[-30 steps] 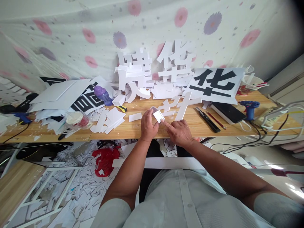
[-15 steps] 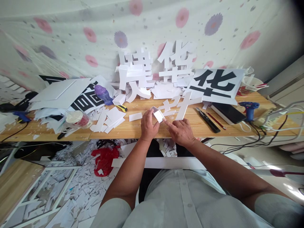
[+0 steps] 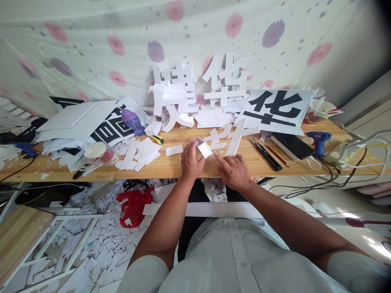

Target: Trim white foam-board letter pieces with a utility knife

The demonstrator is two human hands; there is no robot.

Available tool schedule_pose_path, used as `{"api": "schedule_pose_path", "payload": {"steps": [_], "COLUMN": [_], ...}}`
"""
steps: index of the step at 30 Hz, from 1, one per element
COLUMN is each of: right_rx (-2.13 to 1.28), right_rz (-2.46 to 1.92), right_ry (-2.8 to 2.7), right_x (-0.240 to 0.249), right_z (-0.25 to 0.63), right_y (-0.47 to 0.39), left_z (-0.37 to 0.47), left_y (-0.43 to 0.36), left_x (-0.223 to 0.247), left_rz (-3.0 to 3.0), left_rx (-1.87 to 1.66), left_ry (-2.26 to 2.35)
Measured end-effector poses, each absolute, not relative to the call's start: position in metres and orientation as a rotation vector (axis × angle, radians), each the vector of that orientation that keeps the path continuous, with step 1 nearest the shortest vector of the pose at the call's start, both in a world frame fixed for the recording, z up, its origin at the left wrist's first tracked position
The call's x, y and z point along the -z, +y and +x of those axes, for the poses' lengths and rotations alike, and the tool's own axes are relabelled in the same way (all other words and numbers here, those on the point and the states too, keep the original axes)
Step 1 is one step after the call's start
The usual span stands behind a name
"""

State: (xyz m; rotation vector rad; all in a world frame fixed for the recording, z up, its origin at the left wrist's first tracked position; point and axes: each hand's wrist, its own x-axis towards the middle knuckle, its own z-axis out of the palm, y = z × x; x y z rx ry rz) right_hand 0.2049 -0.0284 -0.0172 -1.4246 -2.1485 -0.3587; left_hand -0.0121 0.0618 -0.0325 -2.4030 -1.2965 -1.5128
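Note:
My left hand (image 3: 192, 162) is closed around a small white box of foam board or card (image 3: 204, 147), holding it tilted over the table's front edge. Just right of the box, my right hand (image 3: 234, 171) has its index finger stretched out and its other fingers bent. Nothing shows in that hand, and its fingertip is a little apart from the box. Beyond it lie a white cross-shaped piece (image 3: 238, 135) and several smaller white cut pieces (image 3: 214, 135). A flat white strip (image 3: 174, 150) rests left of my left hand.
White cut-out characters (image 3: 227, 77) lean against the flowered curtain. To the right are a utility knife (image 3: 266, 154), a red pencil (image 3: 277, 156), a black phone (image 3: 293, 144) and a blue glue gun (image 3: 319, 140) with cables. White scraps (image 3: 100, 240) cover the floor.
My right index finger has drawn back to the right, off the edge of the small box. My left hand still holds the box in nearly the same place.

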Motion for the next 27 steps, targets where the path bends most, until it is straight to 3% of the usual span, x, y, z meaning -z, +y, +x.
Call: {"api": "schedule_pose_path", "payload": {"steps": [11,21,27], "right_rx": [0.083,-0.695,-0.96], "right_rz": [-1.438,-1.313,-1.357], "right_ry": [-1.931,-1.312,-1.074], "right_x": [0.029,0.031,0.032], "right_z": [0.206,0.199,0.203], "right_y": [-0.029,-0.041,-0.072], "left_z": [-0.013,-0.014,-0.015], "left_y": [0.062,0.064,0.063], "left_x": [0.036,0.037,0.036], "left_rz": [-2.427,-2.412,-2.43], "left_rx": [1.529,1.492,1.494], "left_ry": [-1.287,-1.214,-1.254]}}
